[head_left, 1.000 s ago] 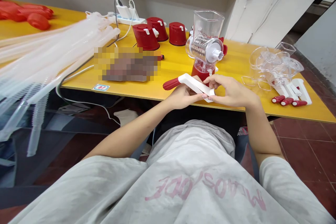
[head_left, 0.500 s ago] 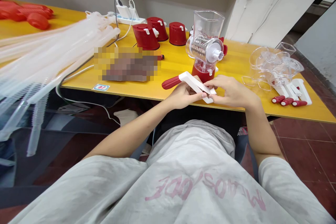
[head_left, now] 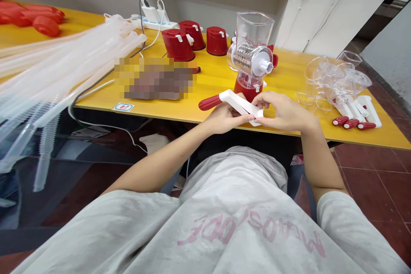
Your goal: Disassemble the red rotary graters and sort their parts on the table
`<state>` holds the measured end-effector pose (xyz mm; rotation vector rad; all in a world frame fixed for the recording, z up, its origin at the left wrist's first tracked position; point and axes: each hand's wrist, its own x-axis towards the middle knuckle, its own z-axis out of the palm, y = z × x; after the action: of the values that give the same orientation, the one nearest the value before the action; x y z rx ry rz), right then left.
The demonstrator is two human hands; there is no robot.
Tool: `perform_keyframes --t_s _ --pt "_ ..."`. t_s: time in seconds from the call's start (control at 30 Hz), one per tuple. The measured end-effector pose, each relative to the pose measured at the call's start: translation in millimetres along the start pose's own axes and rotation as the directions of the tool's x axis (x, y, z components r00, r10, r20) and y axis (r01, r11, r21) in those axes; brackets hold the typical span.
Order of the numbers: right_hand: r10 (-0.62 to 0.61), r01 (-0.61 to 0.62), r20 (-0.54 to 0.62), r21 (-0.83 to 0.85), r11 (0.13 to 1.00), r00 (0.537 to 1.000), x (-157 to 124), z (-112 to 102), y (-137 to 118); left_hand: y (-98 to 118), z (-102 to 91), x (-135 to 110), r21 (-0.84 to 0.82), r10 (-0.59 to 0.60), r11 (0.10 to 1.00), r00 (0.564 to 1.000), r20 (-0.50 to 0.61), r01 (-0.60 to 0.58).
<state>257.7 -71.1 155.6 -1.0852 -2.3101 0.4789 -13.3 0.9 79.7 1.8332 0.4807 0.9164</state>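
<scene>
Red-gripped crank (head_left: 236,102) above table's (head_left: 213,81) near edge, grater (head_left: 248,58) just beyond. Left hand (head_left: 221,119) curled round crank's middle, likely steadying; right hand (head_left: 281,112) pinches its right end, apparently for fine control.

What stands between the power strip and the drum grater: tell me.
In the head view, three red bases stand between the power strip and the drum grater, plus something mostly hidden behind the grater.
</scene>
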Motion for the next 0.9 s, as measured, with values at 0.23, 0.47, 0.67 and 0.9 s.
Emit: perform_keyframes --t_s 0.23,0.47,0.67,0.9 --pt "0.017 -0.016 0.017 -0.096 0.995 1.000 3.0 -0.2 -1.6 -10.3 -1.2 -0.2 -0.019 -0.009 1.000 1.000 0.014 0.009" --pt "0.002 -0.003 -0.016 -0.074 0.997 1.000 0.4 -3.1 -3.8 -23.9 1.8 3.0 -0.058 0.055 0.997 0.998 -0.025 -0.057" --pt "-0.023 0.021 -0.021 -0.087 0.996 1.000 -1.2 -4.6 -2.3 -21.0 3.5 4.9 -0.084 0.038 0.996 0.999 -0.023 -0.040" --pt "-0.035 0.023 -0.071 -0.161 0.987 0.997 -10.3 -20.0 -16.0 -8.0 3.8 5.2 -0.109 0.005 0.994 0.999 -0.043 -0.010"
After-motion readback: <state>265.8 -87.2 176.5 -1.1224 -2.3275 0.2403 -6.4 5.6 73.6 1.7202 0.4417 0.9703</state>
